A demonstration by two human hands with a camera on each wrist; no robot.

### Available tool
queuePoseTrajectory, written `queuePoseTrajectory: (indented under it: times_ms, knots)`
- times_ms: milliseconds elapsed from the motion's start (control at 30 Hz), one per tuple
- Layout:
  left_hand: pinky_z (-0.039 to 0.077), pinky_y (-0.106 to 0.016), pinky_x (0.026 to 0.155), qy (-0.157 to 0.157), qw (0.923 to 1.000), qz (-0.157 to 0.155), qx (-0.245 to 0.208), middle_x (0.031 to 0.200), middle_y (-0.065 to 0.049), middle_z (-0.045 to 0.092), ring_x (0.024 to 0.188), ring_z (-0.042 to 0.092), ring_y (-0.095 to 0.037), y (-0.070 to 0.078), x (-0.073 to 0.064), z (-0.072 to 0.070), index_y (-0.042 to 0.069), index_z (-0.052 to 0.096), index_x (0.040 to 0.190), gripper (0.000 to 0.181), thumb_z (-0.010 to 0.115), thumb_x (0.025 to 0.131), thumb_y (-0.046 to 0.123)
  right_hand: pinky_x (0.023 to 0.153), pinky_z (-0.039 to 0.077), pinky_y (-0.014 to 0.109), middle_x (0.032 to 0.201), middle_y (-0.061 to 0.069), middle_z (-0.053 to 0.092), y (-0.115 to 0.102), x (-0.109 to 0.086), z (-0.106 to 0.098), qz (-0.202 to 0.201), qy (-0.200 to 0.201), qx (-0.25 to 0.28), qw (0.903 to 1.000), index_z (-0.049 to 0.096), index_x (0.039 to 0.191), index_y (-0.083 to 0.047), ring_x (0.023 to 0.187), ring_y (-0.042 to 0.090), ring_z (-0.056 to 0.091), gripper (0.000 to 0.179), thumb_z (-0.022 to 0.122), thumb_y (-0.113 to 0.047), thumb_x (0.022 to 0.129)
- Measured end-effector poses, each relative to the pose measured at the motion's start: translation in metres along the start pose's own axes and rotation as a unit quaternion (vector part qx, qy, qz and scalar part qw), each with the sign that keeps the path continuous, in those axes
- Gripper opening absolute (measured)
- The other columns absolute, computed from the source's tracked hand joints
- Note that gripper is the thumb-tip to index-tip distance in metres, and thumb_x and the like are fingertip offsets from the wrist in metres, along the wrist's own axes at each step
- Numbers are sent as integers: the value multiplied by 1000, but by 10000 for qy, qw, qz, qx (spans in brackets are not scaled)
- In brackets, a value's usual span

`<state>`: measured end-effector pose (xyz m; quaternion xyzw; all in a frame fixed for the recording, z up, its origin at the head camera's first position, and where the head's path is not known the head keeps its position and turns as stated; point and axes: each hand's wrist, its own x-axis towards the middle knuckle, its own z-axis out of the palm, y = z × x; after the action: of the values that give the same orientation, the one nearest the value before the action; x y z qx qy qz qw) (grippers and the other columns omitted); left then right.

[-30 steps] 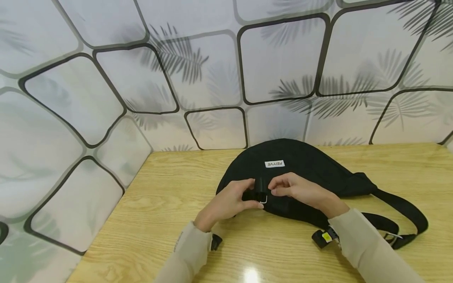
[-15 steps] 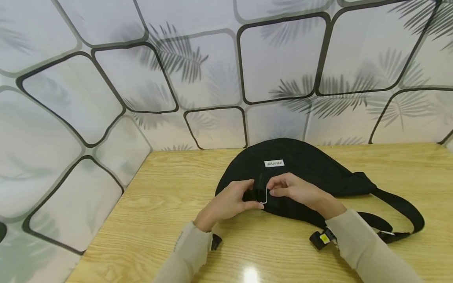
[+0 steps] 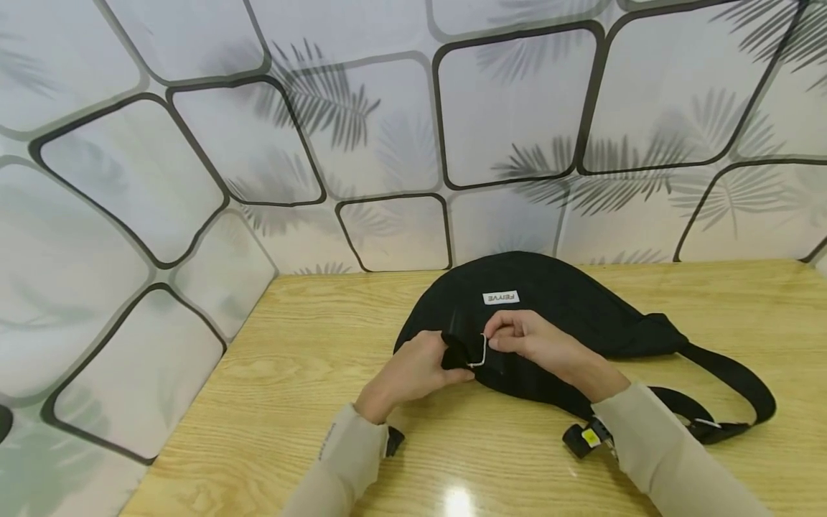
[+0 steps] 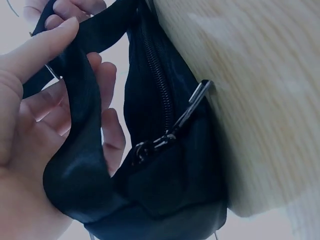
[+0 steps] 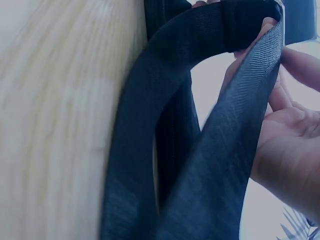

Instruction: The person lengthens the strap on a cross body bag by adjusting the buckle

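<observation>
A black waist bag [image 3: 543, 280] with a white label [image 3: 500, 297] lies on the table, its wide black strap [image 4: 85, 125] raised in a loop at the near side. My left hand [image 3: 416, 368] grips this strap, thumb in front and fingers behind it. Between the two hands shows a silver rectangular metal buckle [image 3: 482, 352] with the strap running through it. The thumb and index finger of my right hand [image 3: 539, 346] pinch the buckle's right edge. The left wrist view shows the bag's zipper [image 4: 160, 75] with a metal pull [image 4: 192, 102].
More strap [image 3: 736, 370] trails off the bag's right end in a loop on the wooden table [image 3: 310, 323]. Behind the table stands a patterned wall covering [image 3: 388, 129]. A black wrist device with a yellow mark [image 3: 589, 435] sits at the right sleeve.
The metal buckle has come further into view and stands more open between the hands. The strap loop has tipped left into my left hand, and my right fingers have closed on the buckle's edge.
</observation>
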<state>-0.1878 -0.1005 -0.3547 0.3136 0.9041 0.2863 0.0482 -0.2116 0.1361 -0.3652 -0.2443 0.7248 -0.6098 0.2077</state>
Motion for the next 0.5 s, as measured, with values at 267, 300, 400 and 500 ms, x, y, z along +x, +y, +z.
queuePoseTrajectory:
  times_ms: [267,300,400,500]
  knots:
    - [39,-22,55,8,9998,163,78,69,8,47,61,46,-5,-3,-1,-3,10,64,87,17,77,92,19,85,42,32,84,2,57,-9,-1,0,-3,-105,-215,9997,44,130,12,79,15,52,49,69,-10,95]
    - [40,-22,57,38,9998,190,85,72,7,51,64,48,-6,-3,-1,-3,9,65,91,15,77,92,18,84,42,32,82,2,55,-11,-1,1,-57,-101,-374,9992,44,131,12,78,16,50,52,71,-11,94]
    - [43,-24,62,108,9996,260,90,81,6,58,71,51,-8,-2,-1,-2,9,67,102,16,76,92,18,79,42,34,81,3,53,-16,-1,7,-190,30,-878,9960,44,132,12,75,17,48,59,77,-12,90]
    - [39,-23,57,125,9995,274,74,76,6,56,66,49,-7,-2,0,-1,8,67,101,15,76,93,18,75,43,34,87,5,56,-18,-1,15,-303,282,-1478,9881,48,132,10,76,20,50,63,81,-15,86]
